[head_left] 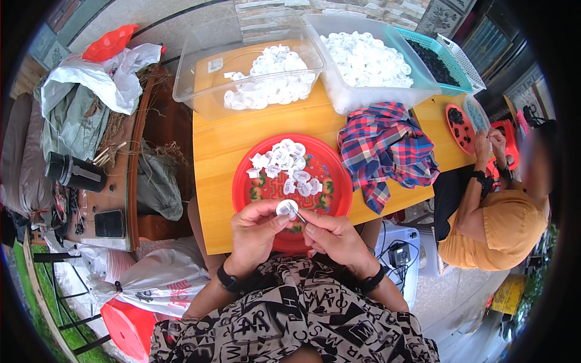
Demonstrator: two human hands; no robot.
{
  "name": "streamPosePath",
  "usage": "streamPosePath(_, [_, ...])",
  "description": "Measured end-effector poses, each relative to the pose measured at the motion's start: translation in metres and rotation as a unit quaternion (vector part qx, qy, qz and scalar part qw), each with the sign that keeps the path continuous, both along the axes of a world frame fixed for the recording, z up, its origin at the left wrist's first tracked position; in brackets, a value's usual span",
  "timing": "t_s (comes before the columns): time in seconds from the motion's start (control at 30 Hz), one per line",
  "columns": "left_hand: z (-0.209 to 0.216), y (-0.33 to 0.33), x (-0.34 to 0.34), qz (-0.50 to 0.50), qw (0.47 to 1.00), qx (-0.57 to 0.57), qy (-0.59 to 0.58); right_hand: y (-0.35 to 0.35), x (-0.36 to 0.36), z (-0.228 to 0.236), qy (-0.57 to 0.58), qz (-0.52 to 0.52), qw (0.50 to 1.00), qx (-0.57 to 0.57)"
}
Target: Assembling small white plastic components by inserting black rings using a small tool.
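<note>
Between the thumb and fingers of my left hand (259, 228) is a small round white plastic part (286, 209). My right hand (330, 233) pinches a thin dark metal tool (296, 212), perhaps tweezers, whose tip meets that part. Both hands are over the near edge of a red round tray (247, 181) with a flower pattern. A loose heap of similar white plastic parts (281, 157) lies in the tray, toward its far left. The exact shape of the tool is mostly hidden by my fingers.
Behind the tray stand a clear bin (209, 91) and a fuller bin (339, 100) of white parts. A plaid cloth (387, 148) lies right of the tray; beyond it is a teal basket (463, 85) of black pieces. A co-worker (496, 224) sits at right. A tumbler (82, 173) rests left.
</note>
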State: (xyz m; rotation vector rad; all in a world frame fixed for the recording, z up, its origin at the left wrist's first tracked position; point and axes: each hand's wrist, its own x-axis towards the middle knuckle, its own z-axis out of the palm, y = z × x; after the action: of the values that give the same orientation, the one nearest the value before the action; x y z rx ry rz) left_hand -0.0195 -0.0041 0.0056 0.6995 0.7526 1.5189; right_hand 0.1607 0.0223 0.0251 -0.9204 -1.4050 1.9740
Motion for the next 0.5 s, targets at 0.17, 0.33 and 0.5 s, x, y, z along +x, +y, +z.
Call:
streamPosePath(0.17, [0.001, 0.000, -0.001, 0.002, 0.999, -0.034, -0.006, -0.006, -0.003, 0.003, -0.124, -0.052, 0.956, 0.260])
streamPosePath(0.33, [0.001, -0.001, -0.001, 0.006, 1.000, -0.028, 0.008, -0.011, -0.004, 0.010, -0.197, -0.051, 0.934, 0.294])
streamPosePath(0.5, [0.001, -0.002, -0.001, 0.011, 0.999, -0.019, 0.026, -0.012, -0.006, 0.015, -0.226, -0.054, 0.914, 0.333])
